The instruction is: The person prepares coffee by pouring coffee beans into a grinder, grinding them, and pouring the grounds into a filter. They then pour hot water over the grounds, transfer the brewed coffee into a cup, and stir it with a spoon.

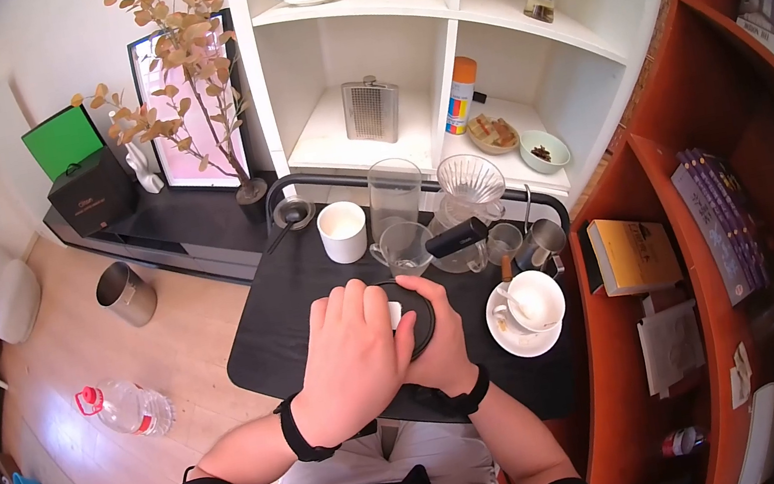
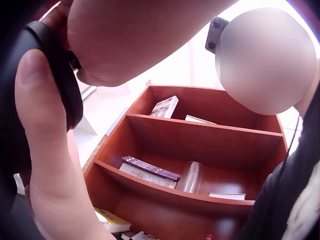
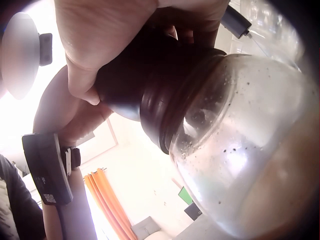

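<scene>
Apparently, left hand (image 1: 345, 345) and right hand (image 1: 441, 340) grip the black top (image 3: 147, 82) toward the tabletop's near edge (image 1: 267, 347): safer than the likely fragile glass jar (image 3: 240, 165).

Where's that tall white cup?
In the head view, the tall white cup stands toward the left of the black table, beyond the left hand and just left of the tall clear glass.

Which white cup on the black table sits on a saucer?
The right-side cup, on the white saucer; the other white cup, farther left, stands directly on the table.
</scene>
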Demonstrator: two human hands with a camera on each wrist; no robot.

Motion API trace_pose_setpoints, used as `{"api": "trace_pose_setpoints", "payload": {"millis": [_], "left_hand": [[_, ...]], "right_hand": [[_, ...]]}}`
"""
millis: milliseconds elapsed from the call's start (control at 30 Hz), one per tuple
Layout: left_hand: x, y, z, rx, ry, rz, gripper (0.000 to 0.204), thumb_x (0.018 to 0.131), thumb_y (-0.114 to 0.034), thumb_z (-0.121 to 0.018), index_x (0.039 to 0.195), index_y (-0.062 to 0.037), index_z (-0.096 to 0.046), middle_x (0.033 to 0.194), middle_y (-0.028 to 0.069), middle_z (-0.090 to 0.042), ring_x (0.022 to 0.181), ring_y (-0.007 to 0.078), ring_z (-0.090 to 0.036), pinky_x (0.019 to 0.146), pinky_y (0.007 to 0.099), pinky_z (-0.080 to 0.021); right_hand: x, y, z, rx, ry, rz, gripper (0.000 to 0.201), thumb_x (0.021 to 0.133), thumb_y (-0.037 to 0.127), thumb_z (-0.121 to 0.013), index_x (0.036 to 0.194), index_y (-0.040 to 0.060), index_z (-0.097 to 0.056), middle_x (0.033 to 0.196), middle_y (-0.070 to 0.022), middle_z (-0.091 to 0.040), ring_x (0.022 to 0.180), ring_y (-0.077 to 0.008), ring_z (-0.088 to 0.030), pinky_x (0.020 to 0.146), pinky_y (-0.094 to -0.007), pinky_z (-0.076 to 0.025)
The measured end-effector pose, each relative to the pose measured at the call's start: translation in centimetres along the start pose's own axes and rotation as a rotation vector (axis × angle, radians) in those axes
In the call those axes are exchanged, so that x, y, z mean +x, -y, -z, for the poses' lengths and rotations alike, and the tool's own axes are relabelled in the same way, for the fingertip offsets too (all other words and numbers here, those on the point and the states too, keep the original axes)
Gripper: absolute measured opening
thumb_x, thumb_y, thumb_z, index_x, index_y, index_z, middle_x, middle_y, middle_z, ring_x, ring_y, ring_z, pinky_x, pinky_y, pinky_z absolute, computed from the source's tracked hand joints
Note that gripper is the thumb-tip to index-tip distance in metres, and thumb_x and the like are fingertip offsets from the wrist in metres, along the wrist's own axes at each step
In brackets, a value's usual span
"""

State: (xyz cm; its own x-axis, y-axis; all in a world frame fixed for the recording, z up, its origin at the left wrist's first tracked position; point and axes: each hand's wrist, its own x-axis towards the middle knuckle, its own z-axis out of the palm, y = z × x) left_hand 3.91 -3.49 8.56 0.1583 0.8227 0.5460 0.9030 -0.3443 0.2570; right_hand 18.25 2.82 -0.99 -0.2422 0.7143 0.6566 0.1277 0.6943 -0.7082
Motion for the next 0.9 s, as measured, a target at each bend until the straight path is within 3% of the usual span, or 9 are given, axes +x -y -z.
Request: {"api": "trace_pose_setpoints", "payload": {"millis": [100, 300, 367, 433, 533, 633, 767, 833, 900], "left_hand": [[-0.2, 0.3, 0.1, -0.004, -0.012, -0.039, 0.020, 0.095, -0.014, -0.070, 0.105, -0.0012, -0.059, 0.095, 0.0147, -0.057, 0.092, 0.0329, -0.058, 0.086, 0.0435, -0.042], [0.9, 2.3, 1.8, -0.265, 0.181, -0.207, 0.022, 0.095, -0.007, -0.066, 0.116, -0.0030, -0.062, 0.101, 0.0124, -0.059, 0.096, 0.0319, -0.058, 0.089, 0.0432, -0.042], [0.2, 0.6, 1.5, -0.029, 0.082, -0.128, 0.031, 0.094, -0.012, -0.069, 0.123, -0.0017, -0.062, 0.106, 0.0126, -0.059, 0.100, 0.0320, -0.057, 0.091, 0.0451, -0.042], [-0.5, -0.9, 0.1, -0.006, 0.014, -0.103, 0.053, 0.089, -0.034, -0.077, 0.123, 0.0023, -0.060, 0.109, 0.0169, -0.057, 0.105, 0.0360, -0.056, 0.095, 0.0477, -0.041], [-0.6, -1.1, -1.5, 0.023, -0.016, -0.085, 0.056, 0.088, -0.039, -0.079, 0.119, 0.0031, -0.058, 0.110, 0.0175, -0.056, 0.105, 0.0366, -0.054, 0.095, 0.0475, -0.042], [0.4, -0.2, -1.6, -0.052, 0.028, -0.090, 0.050, 0.089, -0.040, -0.078, 0.111, 0.0009, -0.059, 0.109, 0.0171, -0.056, 0.104, 0.0368, -0.054, 0.096, 0.0471, -0.042], [1.6, 2.5, -0.3, -0.138, 0.069, -0.355, 0.031, 0.092, -0.032, -0.074, 0.100, -0.0043, -0.062, 0.107, 0.0138, -0.055, 0.102, 0.0346, -0.052, 0.099, 0.0467, -0.041], [2.5, 4.3, 0.3, -0.255, 0.229, -0.541, 0.021, 0.094, -0.026, -0.071, 0.101, -0.0068, -0.063, 0.107, 0.0105, -0.056, 0.102, 0.0330, -0.052, 0.101, 0.0464, -0.040], [2.7, 4.8, 0.3, -0.321, 0.244, -0.560, 0.015, 0.095, -0.021, -0.070, 0.101, -0.0087, -0.064, 0.105, 0.0088, -0.056, 0.102, 0.0324, -0.052, 0.102, 0.0459, -0.040]], "right_hand": [[-0.1, -0.5, 0.0, 0.050, 0.028, -0.036, 0.100, 0.058, 0.032, -0.102, 0.143, 0.0072, -0.053, 0.133, -0.0152, -0.065, 0.115, -0.0303, -0.072, 0.097, -0.0398, -0.059], [0.4, -0.1, 0.4, 0.071, 0.061, -0.029, 0.099, 0.061, 0.032, -0.100, 0.143, 0.0066, -0.052, 0.133, -0.0168, -0.065, 0.114, -0.0314, -0.072, 0.096, -0.0405, -0.059], [0.0, -0.7, -0.2, 0.025, 0.005, 0.000, 0.095, 0.065, 0.031, -0.098, 0.144, 0.0060, -0.052, 0.133, -0.0171, -0.065, 0.114, -0.0321, -0.072, 0.096, -0.0406, -0.058], [-0.3, -0.9, -0.6, -0.019, -0.041, 0.027, 0.091, 0.069, 0.030, -0.096, 0.145, 0.0055, -0.051, 0.134, -0.0174, -0.065, 0.115, -0.0329, -0.071, 0.096, -0.0407, -0.058], [-0.3, -1.0, -0.2, 0.061, 0.003, -0.025, 0.082, 0.078, 0.026, -0.091, 0.147, 0.0056, -0.050, 0.137, -0.0179, -0.064, 0.116, -0.0341, -0.071, 0.096, -0.0402, -0.057], [-0.1, -1.8, 0.2, 0.061, 0.033, -0.030, 0.086, 0.074, 0.027, -0.094, 0.146, 0.0070, -0.051, 0.135, -0.0172, -0.065, 0.116, -0.0331, -0.071, 0.097, -0.0398, -0.057], [0.5, -1.5, 0.9, 0.087, 0.077, -0.046, 0.094, 0.066, 0.028, -0.096, 0.146, 0.0079, -0.051, 0.133, -0.0162, -0.066, 0.116, -0.0315, -0.071, 0.098, -0.0396, -0.057], [0.5, -1.8, 1.0, 0.154, 0.134, -0.023, 0.101, 0.059, 0.029, -0.097, 0.146, 0.0078, -0.051, 0.132, -0.0161, -0.067, 0.116, -0.0302, -0.071, 0.098, -0.0394, -0.057], [0.0, -1.8, 0.4, 0.174, 0.128, -0.062, 0.102, 0.058, 0.030, -0.097, 0.146, 0.0076, -0.050, 0.132, -0.0165, -0.067, 0.117, -0.0304, -0.071, 0.099, -0.0402, -0.057]]}}
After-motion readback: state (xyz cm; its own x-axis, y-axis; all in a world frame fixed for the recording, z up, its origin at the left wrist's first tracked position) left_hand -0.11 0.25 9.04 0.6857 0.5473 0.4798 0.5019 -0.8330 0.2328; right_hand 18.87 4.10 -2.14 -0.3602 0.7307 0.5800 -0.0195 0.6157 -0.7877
